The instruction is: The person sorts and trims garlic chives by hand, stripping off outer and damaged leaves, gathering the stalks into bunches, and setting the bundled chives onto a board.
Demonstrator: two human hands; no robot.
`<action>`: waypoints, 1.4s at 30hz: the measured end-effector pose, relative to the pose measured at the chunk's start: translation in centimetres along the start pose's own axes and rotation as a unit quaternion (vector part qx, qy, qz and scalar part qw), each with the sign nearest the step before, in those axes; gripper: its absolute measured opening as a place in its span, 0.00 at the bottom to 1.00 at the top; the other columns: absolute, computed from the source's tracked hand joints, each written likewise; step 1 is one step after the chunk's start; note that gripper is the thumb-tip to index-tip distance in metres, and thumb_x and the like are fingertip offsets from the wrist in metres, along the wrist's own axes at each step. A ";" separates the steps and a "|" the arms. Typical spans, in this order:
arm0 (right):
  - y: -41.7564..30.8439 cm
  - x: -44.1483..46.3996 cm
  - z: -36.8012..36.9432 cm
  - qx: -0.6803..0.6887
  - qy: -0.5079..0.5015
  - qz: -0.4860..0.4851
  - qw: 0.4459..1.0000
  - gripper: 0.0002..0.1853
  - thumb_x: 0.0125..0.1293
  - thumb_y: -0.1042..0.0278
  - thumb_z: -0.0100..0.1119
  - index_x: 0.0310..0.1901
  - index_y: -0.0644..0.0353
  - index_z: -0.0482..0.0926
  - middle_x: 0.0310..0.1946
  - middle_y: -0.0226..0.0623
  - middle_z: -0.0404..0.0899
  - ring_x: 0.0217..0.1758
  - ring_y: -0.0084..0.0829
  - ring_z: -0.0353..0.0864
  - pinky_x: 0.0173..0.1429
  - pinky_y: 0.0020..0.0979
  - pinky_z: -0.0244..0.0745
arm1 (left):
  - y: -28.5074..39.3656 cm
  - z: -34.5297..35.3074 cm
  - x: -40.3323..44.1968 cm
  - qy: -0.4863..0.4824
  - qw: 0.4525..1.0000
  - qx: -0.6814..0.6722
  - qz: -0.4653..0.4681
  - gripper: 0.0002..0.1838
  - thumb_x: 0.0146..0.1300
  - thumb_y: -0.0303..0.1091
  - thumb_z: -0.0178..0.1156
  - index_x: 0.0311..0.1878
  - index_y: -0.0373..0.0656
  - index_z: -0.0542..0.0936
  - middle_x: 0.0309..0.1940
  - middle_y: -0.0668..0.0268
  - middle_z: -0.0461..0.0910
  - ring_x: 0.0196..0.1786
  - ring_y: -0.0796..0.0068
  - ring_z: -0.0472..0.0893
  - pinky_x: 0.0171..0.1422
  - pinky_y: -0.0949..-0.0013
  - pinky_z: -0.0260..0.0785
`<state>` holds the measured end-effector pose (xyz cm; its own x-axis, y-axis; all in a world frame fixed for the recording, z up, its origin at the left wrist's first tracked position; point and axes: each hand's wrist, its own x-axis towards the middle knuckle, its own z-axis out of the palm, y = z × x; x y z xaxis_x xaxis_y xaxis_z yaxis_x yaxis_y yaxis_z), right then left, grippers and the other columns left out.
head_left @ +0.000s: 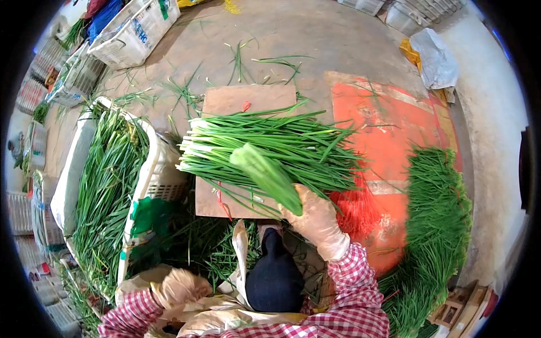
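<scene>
My right hand point(315, 222), in a pale glove, grips a small bunch of garlic chives point(267, 174), blurred by motion, white ends pointing up and left. Beneath it a large pile of garlic chives point(282, 141) lies across a square brown board point(248, 97), white ends on the left and green tips on the right. A red string point(221, 198) hangs over the board's front. My left hand point(183, 287), also gloved, is low beside my lap and smeared, so its fingers are unclear; no item shows in it.
A crate point(152, 158) packed with loose chives stands left. On the right, an orange sheet point(366, 118) carries red strings point(360, 208); beside it a long row of chives point(437, 225) curves along the floor. White crates point(135, 34) stand at back left, a white sack point(437, 56) at back right.
</scene>
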<state>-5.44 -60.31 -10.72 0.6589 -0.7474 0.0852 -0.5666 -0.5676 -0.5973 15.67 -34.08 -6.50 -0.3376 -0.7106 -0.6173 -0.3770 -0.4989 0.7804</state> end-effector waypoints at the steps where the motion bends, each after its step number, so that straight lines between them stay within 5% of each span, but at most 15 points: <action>1: 0.5 -0.2 -0.4 -0.001 0.002 0.002 1.000 0.24 0.54 0.55 0.66 0.49 0.60 0.75 0.33 0.46 0.80 0.34 0.44 0.81 0.37 0.38 0.77 | -0.3 -0.7 0.3 0.082 0.989 0.118 0.034 0.13 0.58 0.41 0.60 0.26 0.40 0.79 0.17 0.62 0.75 0.20 0.65 0.75 0.25 0.63 0.67; 3: 1.3 -0.9 -1.0 0.090 0.053 0.113 0.988 0.20 0.57 0.60 0.65 0.46 0.63 0.75 0.32 0.41 0.80 0.31 0.34 0.82 0.31 0.31 0.76 | 6.2 -4.5 2.8 0.206 0.932 0.293 0.056 0.26 0.61 0.43 0.60 0.10 0.41 0.71 0.07 0.63 0.67 0.11 0.65 0.68 0.17 0.63 0.60; 5: 2.4 -2.1 -1.2 0.392 0.069 0.292 0.870 0.12 0.60 0.67 0.63 0.43 0.62 0.76 0.28 0.32 0.80 0.27 0.22 0.78 0.26 0.24 0.73 | 9.5 -7.1 5.7 0.232 0.950 0.184 0.102 0.21 0.61 0.38 0.60 0.14 0.40 0.73 0.10 0.61 0.69 0.12 0.65 0.68 0.17 0.65 0.59; 7: 3.7 -3.4 -1.8 0.451 0.111 0.318 0.826 0.09 0.62 0.70 0.61 0.41 0.63 0.75 0.31 0.30 0.79 0.28 0.17 0.77 0.23 0.19 0.70 | 11.3 -8.9 9.3 0.311 0.867 0.330 0.208 0.10 0.61 0.34 0.60 0.26 0.40 0.78 0.21 0.59 0.77 0.21 0.65 0.75 0.24 0.65 0.66; 9: 4.9 -4.8 -1.8 0.457 0.105 0.331 0.819 0.08 0.62 0.70 0.60 0.41 0.62 0.75 0.32 0.29 0.79 0.28 0.17 0.77 0.23 0.19 0.70 | 11.3 -10.9 13.8 0.391 0.771 0.388 0.320 0.09 0.61 0.31 0.59 0.44 0.42 0.78 0.41 0.57 0.79 0.41 0.63 0.80 0.44 0.64 0.72; 12: 5.4 -6.1 -1.2 0.424 0.081 0.360 0.827 0.08 0.62 0.70 0.61 0.40 0.62 0.75 0.31 0.30 0.79 0.28 0.20 0.77 0.25 0.21 0.71 | 10.8 -12.7 17.6 0.423 0.717 0.500 0.239 0.21 0.65 0.35 0.53 0.61 0.45 0.69 0.59 0.59 0.69 0.66 0.60 0.64 0.72 0.54 0.48; 16: 7.5 -9.0 1.2 0.085 0.009 0.303 0.949 0.18 0.56 0.57 0.65 0.39 0.63 0.75 0.29 0.44 0.80 0.30 0.40 0.81 0.32 0.39 0.75 | 7.9 -11.8 19.1 0.481 0.691 0.537 0.060 0.35 0.65 0.51 0.48 0.72 0.46 0.53 0.71 0.60 0.53 0.73 0.62 0.53 0.73 0.44 0.35; 18: 7.6 -9.9 1.5 -0.084 -0.046 0.281 0.955 0.21 0.54 0.53 0.66 0.39 0.63 0.75 0.29 0.48 0.80 0.31 0.46 0.81 0.35 0.43 0.75 | 6.4 -10.3 19.2 0.468 0.705 0.532 0.028 0.38 0.64 0.53 0.47 0.72 0.44 0.51 0.72 0.58 0.50 0.74 0.61 0.50 0.73 0.46 0.32; 21: 8.3 -11.3 0.9 0.064 -0.037 0.277 0.958 0.16 0.55 0.61 0.67 0.40 0.63 0.76 0.21 0.38 0.79 0.25 0.25 0.81 0.28 0.29 0.76 | 4.6 -8.9 19.4 0.477 0.721 0.502 0.030 0.40 0.63 0.54 0.48 0.72 0.42 0.50 0.72 0.55 0.50 0.74 0.57 0.49 0.74 0.47 0.31; 23: 8.0 -11.7 -0.5 0.095 -0.026 0.278 0.955 0.13 0.58 0.64 0.65 0.40 0.63 0.77 0.22 0.36 0.79 0.22 0.25 0.80 0.25 0.26 0.75 | 4.6 -9.0 19.4 0.472 0.723 0.504 0.033 0.40 0.63 0.54 0.48 0.72 0.41 0.50 0.72 0.55 0.49 0.74 0.57 0.49 0.74 0.47 0.31; 25: 6.2 -10.9 -3.3 0.409 0.057 0.348 0.842 0.13 0.60 0.65 0.63 0.43 0.62 0.76 0.28 0.40 0.81 0.26 0.29 0.81 0.27 0.26 0.75 | 5.1 -9.6 19.3 0.470 0.722 0.507 0.041 0.40 0.63 0.53 0.48 0.72 0.41 0.50 0.72 0.55 0.49 0.74 0.57 0.49 0.73 0.47 0.31; 26: 6.4 -10.5 -4.4 0.463 0.080 0.294 0.832 0.11 0.60 0.73 0.61 0.45 0.62 0.76 0.28 0.34 0.80 0.26 0.20 0.78 0.26 0.18 0.73 | 5.3 -9.9 19.3 0.466 0.722 0.509 0.049 0.40 0.63 0.53 0.48 0.72 0.42 0.50 0.71 0.55 0.49 0.74 0.56 0.49 0.73 0.46 0.31; 34: 3.2 -2.0 -9.3 0.463 0.145 0.239 0.841 0.15 0.60 0.71 0.63 0.47 0.66 0.75 0.30 0.35 0.79 0.29 0.22 0.79 0.25 0.18 0.72 | 9.8 -10.1 18.6 0.470 0.716 0.500 0.132 0.31 0.66 0.51 0.46 0.69 0.46 0.60 0.71 0.58 0.53 0.73 0.60 0.51 0.74 0.47 0.32; 39: 3.6 -1.3 -7.8 0.494 0.139 0.228 0.827 0.15 0.60 0.71 0.63 0.46 0.66 0.75 0.31 0.33 0.78 0.30 0.21 0.79 0.26 0.18 0.72 | 12.8 -11.3 23.3 0.508 0.684 0.392 0.347 0.09 0.59 0.28 0.58 0.43 0.42 0.77 0.48 0.60 0.76 0.56 0.58 0.73 0.62 0.56 0.62; 42: 4.3 -2.7 -6.1 0.500 0.132 0.242 0.821 0.14 0.59 0.71 0.64 0.45 0.66 0.76 0.30 0.34 0.78 0.30 0.22 0.79 0.26 0.18 0.72 | 14.6 -12.6 26.7 0.445 0.717 0.347 0.409 0.07 0.57 0.27 0.59 0.39 0.41 0.78 0.42 0.61 0.78 0.51 0.59 0.75 0.58 0.58 0.65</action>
<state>-12.66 -62.83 -8.63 0.2708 -0.9257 -0.2641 0.0451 0.2862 -0.9571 12.01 -66.63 -10.32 -0.1226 -0.8134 0.5686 -0.8092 0.4136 0.4173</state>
